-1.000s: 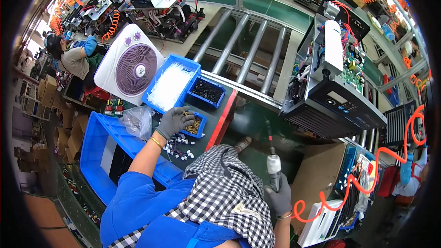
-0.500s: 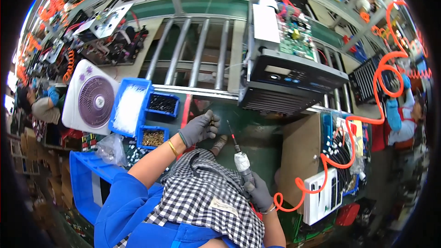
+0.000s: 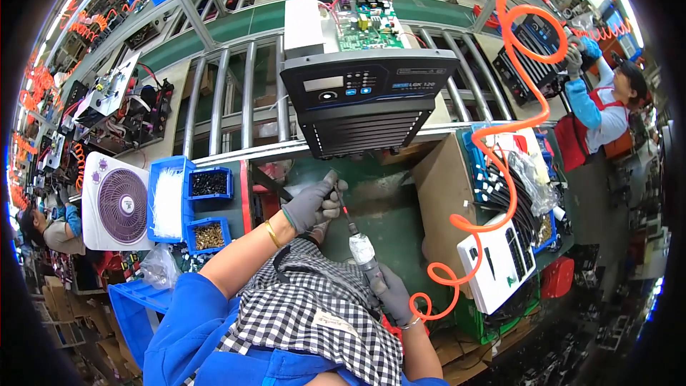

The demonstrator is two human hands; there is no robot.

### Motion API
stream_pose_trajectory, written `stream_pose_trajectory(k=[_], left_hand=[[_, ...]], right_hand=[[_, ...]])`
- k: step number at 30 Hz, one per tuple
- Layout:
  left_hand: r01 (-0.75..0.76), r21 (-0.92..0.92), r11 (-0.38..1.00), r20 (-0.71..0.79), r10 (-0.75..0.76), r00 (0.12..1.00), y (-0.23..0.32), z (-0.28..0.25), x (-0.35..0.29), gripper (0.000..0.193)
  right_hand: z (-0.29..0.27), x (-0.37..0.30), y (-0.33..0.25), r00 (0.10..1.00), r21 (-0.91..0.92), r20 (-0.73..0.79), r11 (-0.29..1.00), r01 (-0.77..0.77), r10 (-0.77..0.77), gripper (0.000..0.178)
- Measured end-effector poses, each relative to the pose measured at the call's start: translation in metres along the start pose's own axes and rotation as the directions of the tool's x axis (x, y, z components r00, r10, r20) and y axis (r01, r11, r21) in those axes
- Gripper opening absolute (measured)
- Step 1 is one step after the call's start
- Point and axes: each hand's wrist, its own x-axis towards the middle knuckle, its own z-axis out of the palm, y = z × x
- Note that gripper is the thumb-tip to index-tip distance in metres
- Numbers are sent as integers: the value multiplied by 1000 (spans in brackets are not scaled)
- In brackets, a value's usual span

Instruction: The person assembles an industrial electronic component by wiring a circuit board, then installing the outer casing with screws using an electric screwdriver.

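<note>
My right hand (image 3: 390,293), in a grey glove, is closed round the handle of a power screwdriver (image 3: 361,249) with white wrapping on its front. Its long bit (image 3: 346,211), banded in red, points up and away from me. At the bit's tip, the gloved fingers of my left hand (image 3: 313,201) are pinched together. What they hold is too small to make out. Beyond both hands, an electrical machine (image 3: 368,89) with a black front panel stands at the roller conveyor's near edge. Its top is uncovered, baring a green circuit board (image 3: 368,32).
Blue bins of black screws (image 3: 209,184), brass-coloured screws (image 3: 209,236) and white strips (image 3: 168,204) stand left, beside a fan (image 3: 123,206). An orange coiled hose (image 3: 511,171) hangs at right, near a cardboard box (image 3: 446,204). A co-worker (image 3: 600,107) handles another machine at far right.
The screwdriver's bit and my left fingers have come together; they were apart before. The machine now appears further left in view, as my head has turned right.
</note>
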Motion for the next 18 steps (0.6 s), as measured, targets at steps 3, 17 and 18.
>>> stream_pose_trajectory(k=[3,17,18], left_hand=[[-31,23,999,-46,32,998,-8,12,-1,41],[-162,505,847,-94,241,966,2,5,7,40],[-165,517,840,-70,233,970,7,5,12,39]], right_hand=[[-7,-4,-2,998,-37,-21,997,61,-61,61],[-21,7,-27,996,-91,38,993,-77,80,55],[-21,13,-23,1000,-102,23,995,-19,21,60]])
